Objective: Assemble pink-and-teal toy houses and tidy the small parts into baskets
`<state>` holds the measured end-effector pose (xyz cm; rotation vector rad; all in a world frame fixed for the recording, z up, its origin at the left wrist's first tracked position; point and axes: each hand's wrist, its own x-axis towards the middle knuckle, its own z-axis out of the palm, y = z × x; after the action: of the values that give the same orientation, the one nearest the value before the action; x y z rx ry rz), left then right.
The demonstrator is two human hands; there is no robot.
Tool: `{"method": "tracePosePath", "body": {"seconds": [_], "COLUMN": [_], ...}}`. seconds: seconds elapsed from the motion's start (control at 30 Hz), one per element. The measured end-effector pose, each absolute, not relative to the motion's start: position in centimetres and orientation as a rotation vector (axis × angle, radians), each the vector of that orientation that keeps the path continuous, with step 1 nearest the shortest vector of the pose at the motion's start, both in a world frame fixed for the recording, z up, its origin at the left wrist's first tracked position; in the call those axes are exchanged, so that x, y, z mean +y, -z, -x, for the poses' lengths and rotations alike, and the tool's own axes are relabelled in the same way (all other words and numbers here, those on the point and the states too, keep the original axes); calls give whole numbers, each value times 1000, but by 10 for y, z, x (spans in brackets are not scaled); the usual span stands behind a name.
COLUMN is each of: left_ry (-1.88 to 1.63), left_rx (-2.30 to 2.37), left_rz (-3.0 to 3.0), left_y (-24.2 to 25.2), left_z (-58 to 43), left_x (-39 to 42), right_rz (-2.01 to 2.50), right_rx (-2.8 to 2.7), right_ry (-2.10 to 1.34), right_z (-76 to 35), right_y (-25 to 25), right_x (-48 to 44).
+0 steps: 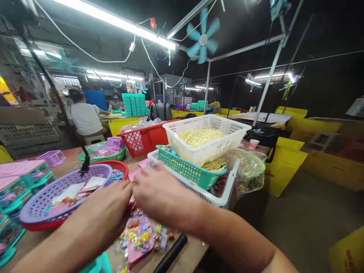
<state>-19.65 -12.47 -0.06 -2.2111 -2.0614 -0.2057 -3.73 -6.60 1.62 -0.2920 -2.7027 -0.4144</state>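
Note:
My left hand point(109, 210) and my right hand point(159, 191) meet over the wooden table point(190, 254), fingertips together above a pink card point(136, 252) covered with small colourful pieces. The fingers of both hands are curled and blurred by motion; what they pinch is hidden. Just left of my left hand sits a purple oval basket point(40, 206) holding white and pink cards, nested in a red one.
Stacked baskets stand behind my hands: a white one point(224, 131) of yellow sticks, a green one point(184, 168), a red one point(142, 142). A black bar point(170, 254) lies near the table edge. Teal packs point(14, 189) sit far left. A person point(85, 117) sits behind.

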Motion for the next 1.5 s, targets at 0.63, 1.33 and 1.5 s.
{"method": "tracePosePath", "body": {"seconds": [0.63, 1.33, 1.5], "left_ry": [374, 1844, 1850], "left_rx": [-2125, -2391, -2343], "left_rz": [2320, 2101, 2087], "left_y": [-70, -77, -76], "left_z": [95, 138, 140], "left_x": [177, 163, 159], "right_rz": [1439, 1101, 1136], "right_rx": [-2770, -1877, -1886], "right_ry": [175, -418, -418], "right_z": [-47, -75, -74], "right_y": [-77, -69, -71], "right_x": [211, 238, 228]}}
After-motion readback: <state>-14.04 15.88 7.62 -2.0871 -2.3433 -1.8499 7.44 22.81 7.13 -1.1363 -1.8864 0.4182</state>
